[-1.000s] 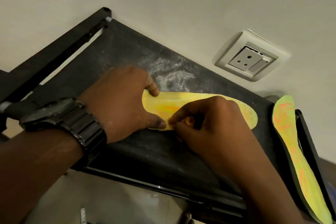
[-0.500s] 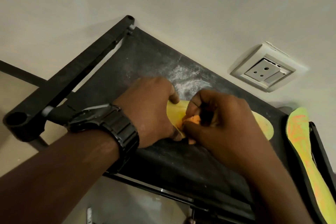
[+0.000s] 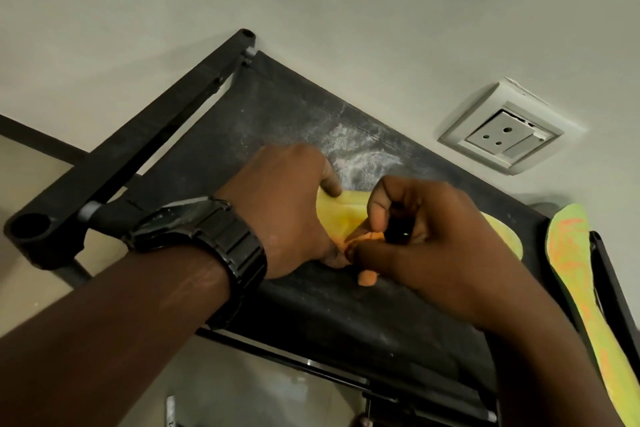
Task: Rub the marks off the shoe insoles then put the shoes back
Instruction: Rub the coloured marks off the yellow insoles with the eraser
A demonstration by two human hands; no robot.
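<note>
A yellow insole (image 3: pixel 341 215) lies flat on the black fabric shelf (image 3: pixel 277 121) of a shoe rack. My left hand (image 3: pixel 287 208), with a black watch on its wrist, holds the insole's heel end down, thumb and index finger curled at its two edges. My right hand (image 3: pixel 422 239) covers the middle of the insole and pinches a small orange eraser (image 3: pixel 372 236) against it. An orange piece (image 3: pixel 367 277) shows just under this hand on the shelf. A second insole (image 3: pixel 571 274), green-yellow with orange marks, lies at the right over the rack's end bar.
The rack's black end bar (image 3: pixel 138 149) runs along the left side, its front rail (image 3: pixel 311 362) below my arms. White dust (image 3: pixel 356 156) streaks the shelf behind my hands. A white wall socket (image 3: pixel 502 139) sits on the wall at the right.
My right hand has slid along the insole toward its heel end, close to my left hand. The view has shifted, so the rack sits further right in frame.
</note>
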